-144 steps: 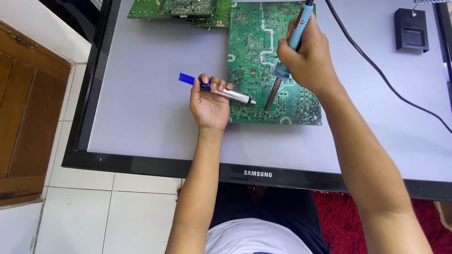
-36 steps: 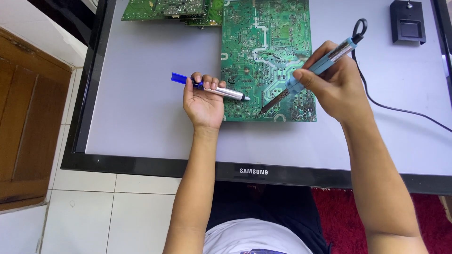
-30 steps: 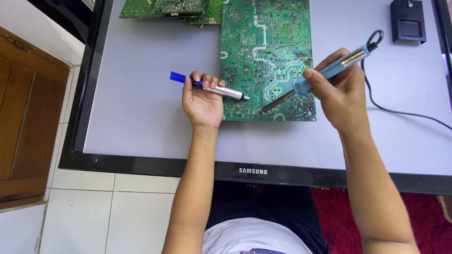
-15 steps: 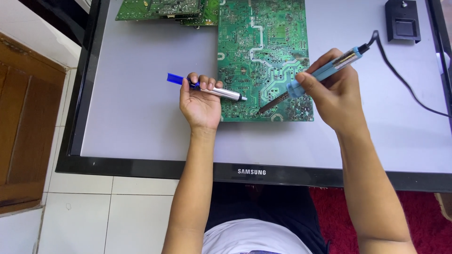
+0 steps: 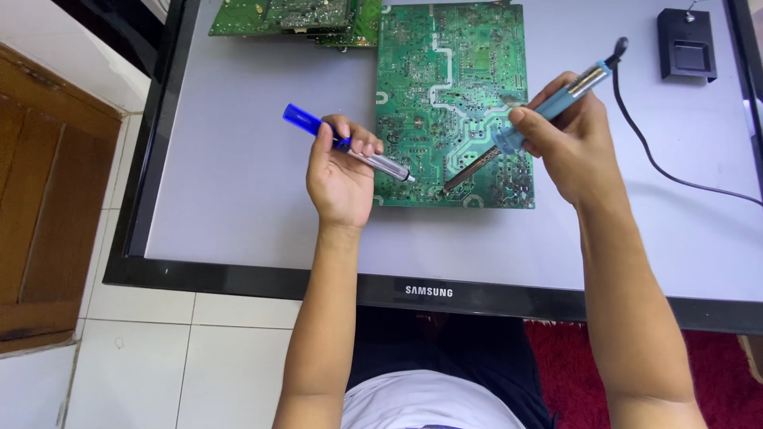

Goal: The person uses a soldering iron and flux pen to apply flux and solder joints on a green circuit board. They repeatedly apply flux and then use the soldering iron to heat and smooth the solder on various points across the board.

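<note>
From the head view, we see our left hand (image 5: 342, 179) clenched around a solder sucker (image 5: 350, 147), a slim tool with a blue cap at its far end and a silver barrel. It lies slanted across our fingers, and its silver tip reaches over the left edge of the green circuit board (image 5: 449, 95).

Our right hand (image 5: 576, 143) is grasping a soldering iron (image 5: 528, 123) by its light blue handle, held tilted, with the dark metal tip pointing down and to the left. The tip touches the board near its lower edge, just beside the sucker's tip. A black cord (image 5: 660, 163) runs from the back of the iron, curving over the surface (image 5: 238, 199) and away to the right.

The board lies flat on this pale grey surface, which has a black frame (image 5: 262, 278) around it. More green boards (image 5: 294, 14) sit at the top, touching the main board's upper left corner. A small black stand (image 5: 687, 44) rests at the top right, well apart from our hands. Below the frame we see white floor tiles (image 5: 159, 357), a red rug (image 5: 715, 365) and a wooden door (image 5: 44, 206) at the left.
</note>
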